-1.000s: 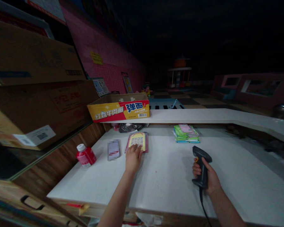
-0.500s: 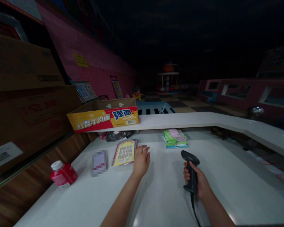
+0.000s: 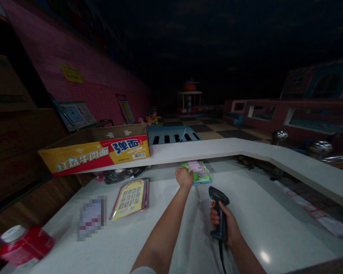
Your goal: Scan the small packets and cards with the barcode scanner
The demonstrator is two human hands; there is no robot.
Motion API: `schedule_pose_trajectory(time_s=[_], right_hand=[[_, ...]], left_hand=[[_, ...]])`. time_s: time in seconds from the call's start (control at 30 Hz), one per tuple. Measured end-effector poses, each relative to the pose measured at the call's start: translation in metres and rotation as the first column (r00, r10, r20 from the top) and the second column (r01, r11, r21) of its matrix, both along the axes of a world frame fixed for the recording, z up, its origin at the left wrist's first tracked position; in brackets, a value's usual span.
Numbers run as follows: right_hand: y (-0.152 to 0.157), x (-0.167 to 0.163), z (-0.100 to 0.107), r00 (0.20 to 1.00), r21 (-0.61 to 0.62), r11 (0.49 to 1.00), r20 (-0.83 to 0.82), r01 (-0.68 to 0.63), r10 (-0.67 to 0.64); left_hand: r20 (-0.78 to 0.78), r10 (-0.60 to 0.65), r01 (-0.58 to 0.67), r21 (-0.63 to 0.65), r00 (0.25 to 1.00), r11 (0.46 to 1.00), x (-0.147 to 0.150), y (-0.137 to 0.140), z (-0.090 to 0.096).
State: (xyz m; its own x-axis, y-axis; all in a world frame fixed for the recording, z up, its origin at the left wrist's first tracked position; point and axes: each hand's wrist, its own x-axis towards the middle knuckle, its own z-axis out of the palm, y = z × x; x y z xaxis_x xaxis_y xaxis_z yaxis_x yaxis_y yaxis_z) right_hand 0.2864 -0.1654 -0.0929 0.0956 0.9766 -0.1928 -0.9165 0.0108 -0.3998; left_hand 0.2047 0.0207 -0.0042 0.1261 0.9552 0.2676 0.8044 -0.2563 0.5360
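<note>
My left hand point(image 3: 184, 177) is at the left edge of a small stack of green and pink flat packets point(image 3: 201, 176) under the raised shelf. Its fingers are curled at the packets' edge with the thumb toward the top one; the fingertips are partly hidden. In my right hand point(image 3: 230, 224) is a black handheld barcode scanner point(image 3: 221, 217), gripped by its handle with the head up and its cable hanging down. Left of my left arm lies a yellow card with several QR codes point(image 3: 130, 198), on top of other flat sheets in clear plastic.
A white raised shelf point(image 3: 200, 150) crosses the back of the white counter point(image 3: 125, 243), bearing an open noodle carton point(image 3: 103, 154). A red bottle with a white cap point(image 3: 28, 245) lies tilted at left, near a blurred-out item point(image 3: 91, 219). Metal knobs point(image 3: 318, 147) stand at right.
My left hand has moved from beside the QR-code card, rightward and forward to the green packets, its fingers now curled. The scanner stays in my right hand. The view has shifted to the right.
</note>
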Motion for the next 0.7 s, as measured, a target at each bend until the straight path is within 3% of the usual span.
schedule_pose_trajectory(time_s=[0.1,0.2,0.43,0.7], right_hand=[[0.001,0.001,-0.001,0.999,0.006,1.000,-0.029,-0.018,0.018],[0.003,0.001,-0.004,1.000,0.005,1.000,-0.027,0.002,-0.002],[0.005,-0.001,-0.006,0.998,0.013,1.000,-0.054,0.020,-0.019],[0.004,-0.002,-0.003,0.996,-0.009,0.999,-0.078,0.037,-0.037]], left_hand=[[0.015,0.150,-0.148,-0.077,0.989,0.986,0.015,0.008,0.004],[0.058,0.210,-0.201,-0.130,0.976,0.971,0.022,0.017,0.005],[0.120,0.222,-0.197,-0.191,0.968,0.962,0.026,0.028,0.008],[0.247,0.101,-0.041,-0.239,0.964,0.970,0.022,0.034,0.015]])
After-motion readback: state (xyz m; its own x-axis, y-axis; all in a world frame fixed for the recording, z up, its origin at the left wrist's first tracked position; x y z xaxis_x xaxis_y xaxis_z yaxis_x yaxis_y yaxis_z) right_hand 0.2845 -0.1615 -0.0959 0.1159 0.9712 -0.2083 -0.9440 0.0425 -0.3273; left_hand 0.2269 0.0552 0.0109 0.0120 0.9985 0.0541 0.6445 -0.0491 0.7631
